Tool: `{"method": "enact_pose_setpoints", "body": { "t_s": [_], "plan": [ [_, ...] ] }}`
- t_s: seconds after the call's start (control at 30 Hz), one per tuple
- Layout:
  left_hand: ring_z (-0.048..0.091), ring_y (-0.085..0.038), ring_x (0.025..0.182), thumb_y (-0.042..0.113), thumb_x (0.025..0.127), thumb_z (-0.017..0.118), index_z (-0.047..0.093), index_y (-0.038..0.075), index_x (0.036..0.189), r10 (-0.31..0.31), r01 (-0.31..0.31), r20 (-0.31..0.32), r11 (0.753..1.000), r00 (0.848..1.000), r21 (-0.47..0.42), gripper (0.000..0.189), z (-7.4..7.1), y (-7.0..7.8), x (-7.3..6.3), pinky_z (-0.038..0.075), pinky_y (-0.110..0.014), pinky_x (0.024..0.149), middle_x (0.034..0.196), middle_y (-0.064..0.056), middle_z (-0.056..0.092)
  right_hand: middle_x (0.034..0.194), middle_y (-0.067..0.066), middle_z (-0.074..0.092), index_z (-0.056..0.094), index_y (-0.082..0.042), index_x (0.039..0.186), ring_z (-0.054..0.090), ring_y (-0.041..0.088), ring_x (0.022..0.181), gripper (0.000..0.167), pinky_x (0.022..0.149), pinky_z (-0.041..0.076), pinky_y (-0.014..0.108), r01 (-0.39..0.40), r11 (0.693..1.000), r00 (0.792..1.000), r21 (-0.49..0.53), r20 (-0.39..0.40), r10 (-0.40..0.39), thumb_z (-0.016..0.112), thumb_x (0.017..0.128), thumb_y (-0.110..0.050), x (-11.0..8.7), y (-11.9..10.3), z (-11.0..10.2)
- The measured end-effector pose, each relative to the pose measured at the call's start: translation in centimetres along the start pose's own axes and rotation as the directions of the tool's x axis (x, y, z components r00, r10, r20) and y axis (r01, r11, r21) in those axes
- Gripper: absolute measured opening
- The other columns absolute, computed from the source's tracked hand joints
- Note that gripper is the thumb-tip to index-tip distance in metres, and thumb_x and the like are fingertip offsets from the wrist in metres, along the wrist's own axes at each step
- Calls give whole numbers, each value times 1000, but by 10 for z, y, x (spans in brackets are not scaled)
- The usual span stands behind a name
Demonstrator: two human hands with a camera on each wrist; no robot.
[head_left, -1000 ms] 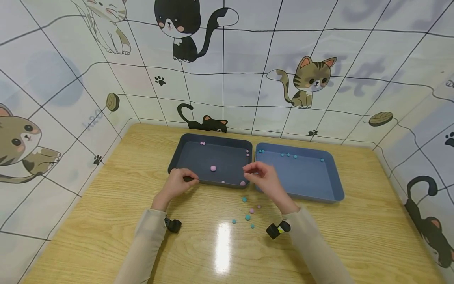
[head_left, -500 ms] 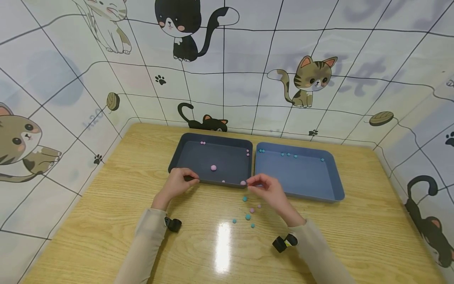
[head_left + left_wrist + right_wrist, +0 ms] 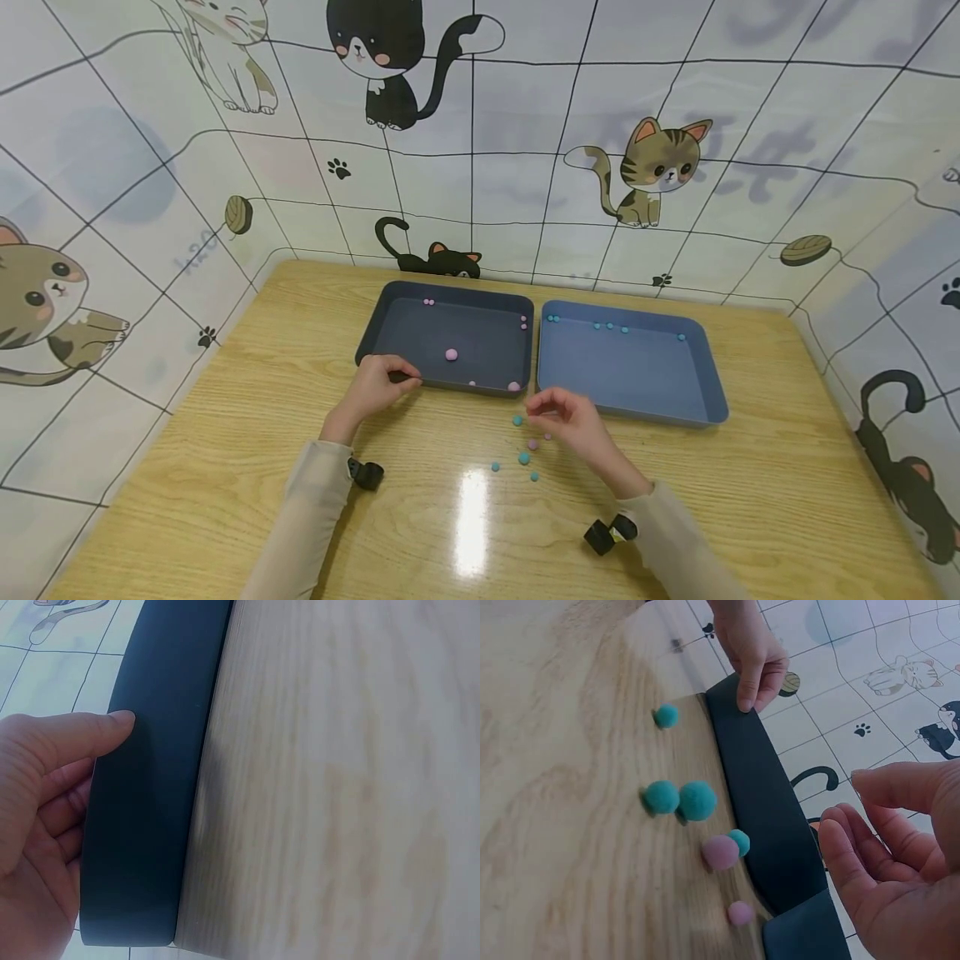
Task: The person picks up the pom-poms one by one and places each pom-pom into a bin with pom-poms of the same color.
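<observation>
My left hand (image 3: 375,388) pinches the near rim of the dark tray (image 3: 154,795), with the thumb on its outer wall and the fingers over the edge. Several pink pom-poms (image 3: 451,355) lie inside that tray. Past its near right corner, my right hand (image 3: 576,423) hovers above the table with loosely bent fingers and nothing between thumb and fingertips. Close below it are loose pom-poms on the wood: several teal ones (image 3: 697,800) and two pink ones, a larger pink pom-pom (image 3: 721,853) and a smaller pink pom-pom (image 3: 740,913).
A blue tray (image 3: 630,367) stands to the right of the dark one, holding several teal pom-poms (image 3: 625,330) along its far side. Behind the wooden table (image 3: 225,467) rises a cat-patterned backdrop (image 3: 517,192).
My right hand has drawn back from above the dark tray's right edge, toward me and slightly right, to over the loose pom-poms. The left hand stays put on the rim.
</observation>
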State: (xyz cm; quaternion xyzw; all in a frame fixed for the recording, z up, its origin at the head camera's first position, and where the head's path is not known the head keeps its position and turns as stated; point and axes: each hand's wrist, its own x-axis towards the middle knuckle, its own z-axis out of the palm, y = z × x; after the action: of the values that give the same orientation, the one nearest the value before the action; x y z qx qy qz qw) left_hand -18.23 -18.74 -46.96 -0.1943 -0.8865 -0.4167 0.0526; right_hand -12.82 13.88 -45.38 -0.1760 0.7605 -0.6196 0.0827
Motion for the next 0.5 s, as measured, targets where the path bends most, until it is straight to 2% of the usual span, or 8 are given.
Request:
{"method": "enact_pose_setpoints", "body": {
  "t_s": [0.13,0.3,0.4,0.5],
  "plan": [
    [63,-17,71,10,80,74,74,2,78,36,-37,-16,999,999,-14,8,0,-2,-1,52,-28,62,78,-4,69,103,28,60,60,10,99,61,32,93,15,79,51,24,-15,1000,1000,-1,2,15,63,84,8,-4,4,2],
    [62,-14,68,9,81,72,73,4,76,92,-94,-37,994,995,-48,7,1,-3,-1,51,-26,59,75,-3,68,101,26,61,61,10,98,62,21,89,16,78,51,25,-35,999,999,14,3,35,65,84,5,-8,7,3],
    [62,-14,68,9,80,73,74,3,77,75,-76,-29,997,997,-32,6,1,-3,-1,52,-27,60,76,-3,68,102,29,59,59,12,100,62,20,87,18,76,52,27,-49,998,999,47,20,48,64,84,5,-10,10,4],
    [63,-15,70,8,80,73,74,2,79,30,-30,-8,1000,1000,-5,5,1,-2,0,52,-28,62,77,-3,69,102,30,58,58,14,101,62,21,86,19,74,53,28,-58,997,998,59,40,56,64,84,5,-11,12,5]
  ]
}}
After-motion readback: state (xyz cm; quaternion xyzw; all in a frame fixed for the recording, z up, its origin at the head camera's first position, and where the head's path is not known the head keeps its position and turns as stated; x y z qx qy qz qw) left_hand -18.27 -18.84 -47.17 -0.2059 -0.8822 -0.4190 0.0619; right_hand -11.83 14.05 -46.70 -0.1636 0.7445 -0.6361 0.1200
